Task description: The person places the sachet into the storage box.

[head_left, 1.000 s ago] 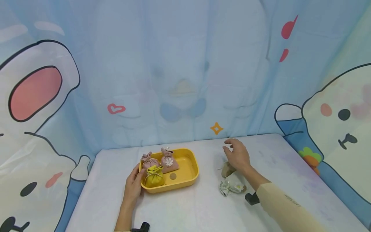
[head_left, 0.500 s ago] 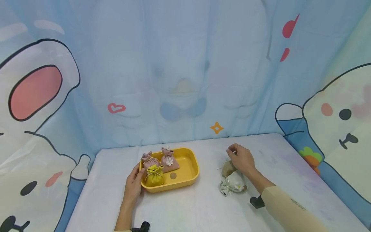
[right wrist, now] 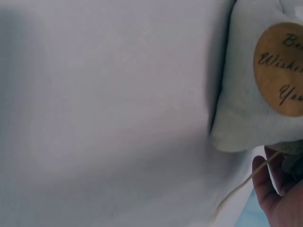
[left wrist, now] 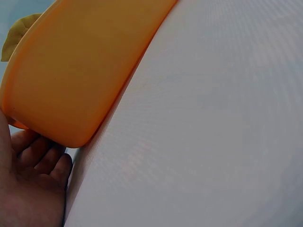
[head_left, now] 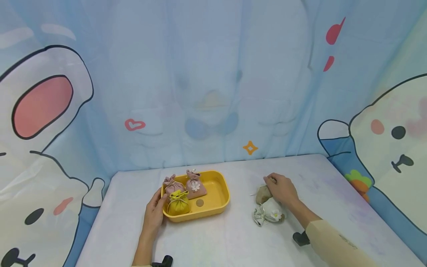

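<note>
My left hand point(head_left: 153, 213) holds the left end of a yellow tray point(head_left: 217, 209), thumb at the rim. In the left wrist view its fingers point(left wrist: 40, 153) curl against the tray's end wall point(left wrist: 80, 80). Two pink drawstring pouches, one plain point(head_left: 173, 186) and one with a white flower point(head_left: 196, 189), lie inside with a yellow pouch point(head_left: 178, 206). My right hand point(head_left: 284, 191) pinches the gathered top of an olive-brown drawstring pouch point(head_left: 263, 194). Against it lies a pale pouch point(head_left: 271, 210); the right wrist view shows its round brown sticker point(right wrist: 281, 71).
A small brown disc point(head_left: 199, 203) lies on the tray floor. The table point(head_left: 233, 241) has a white cover. Behind it hangs a blue cartoon-printed curtain point(head_left: 213, 74). A thin cord point(right wrist: 232, 194) trails near my right fingers.
My right hand has come down and slightly right, from hovering past the olive-brown pouch to pinching its top. My left hand and the tray have stayed in place.
</note>
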A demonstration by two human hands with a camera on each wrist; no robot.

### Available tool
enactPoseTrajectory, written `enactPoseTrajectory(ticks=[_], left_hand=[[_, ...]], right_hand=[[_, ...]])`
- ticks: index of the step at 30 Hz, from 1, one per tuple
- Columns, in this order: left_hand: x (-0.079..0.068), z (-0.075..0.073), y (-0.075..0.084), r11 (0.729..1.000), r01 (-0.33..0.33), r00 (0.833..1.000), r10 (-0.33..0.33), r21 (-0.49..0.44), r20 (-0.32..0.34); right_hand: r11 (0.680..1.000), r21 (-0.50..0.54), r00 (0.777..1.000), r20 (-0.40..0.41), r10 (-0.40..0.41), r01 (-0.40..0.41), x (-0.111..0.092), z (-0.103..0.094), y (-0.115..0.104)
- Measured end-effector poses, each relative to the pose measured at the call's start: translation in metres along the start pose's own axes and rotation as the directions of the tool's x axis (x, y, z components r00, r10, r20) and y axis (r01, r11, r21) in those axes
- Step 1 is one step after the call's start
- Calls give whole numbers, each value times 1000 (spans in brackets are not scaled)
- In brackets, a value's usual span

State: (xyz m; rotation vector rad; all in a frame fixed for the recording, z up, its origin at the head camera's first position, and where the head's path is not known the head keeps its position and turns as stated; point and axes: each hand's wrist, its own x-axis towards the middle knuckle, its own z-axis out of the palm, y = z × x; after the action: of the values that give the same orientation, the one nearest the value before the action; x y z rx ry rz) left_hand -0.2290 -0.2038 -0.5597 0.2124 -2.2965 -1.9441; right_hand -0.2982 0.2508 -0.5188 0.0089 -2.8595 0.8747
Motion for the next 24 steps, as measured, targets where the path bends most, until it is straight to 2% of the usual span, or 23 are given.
enactPoseTrajectory(ticks=[9, 17, 24], left_hand=[[0, 1, 0, 1000, -2, 1000, 2, 21, 2], [1, -1, -2, 1000, -22, 1000, 23, -5, 15], [2, -1, -2, 1000, -26, 1000, 26, 3, 14]], right_hand=[[1000, -8, 1000, 26, -5, 5, -4, -4, 6], [996, 34, 996, 18, -82, 81, -6, -2, 2], [992, 65, 994, -11, -107, 108, -6, 3, 2]])
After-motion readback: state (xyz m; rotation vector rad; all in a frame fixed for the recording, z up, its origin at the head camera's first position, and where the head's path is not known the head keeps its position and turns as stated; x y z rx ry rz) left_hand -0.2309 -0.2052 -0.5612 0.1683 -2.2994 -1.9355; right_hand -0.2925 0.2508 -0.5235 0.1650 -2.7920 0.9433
